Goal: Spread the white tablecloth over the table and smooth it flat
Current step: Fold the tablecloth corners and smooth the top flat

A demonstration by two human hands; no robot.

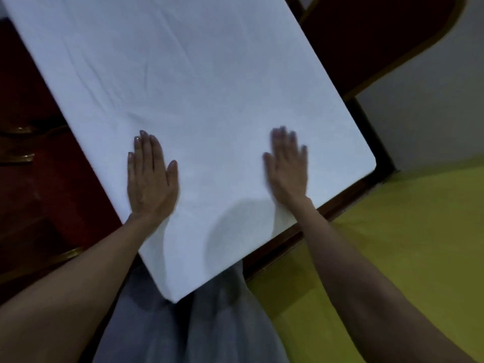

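Pressing both hands flat, the left hand (150, 179) and right hand (287, 169) rest palms down, fingers loose and gripping nothing, on the white tablecloth (199, 82) covering the bench. Smoothing works best sweeping outward toward the faint creases (upper left). Cloth looks mostly flat, its corner hanging near

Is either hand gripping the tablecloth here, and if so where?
Neither. The left hand and right hand lie open, palms flat on the white tablecloth near its front edge; nothing is held.
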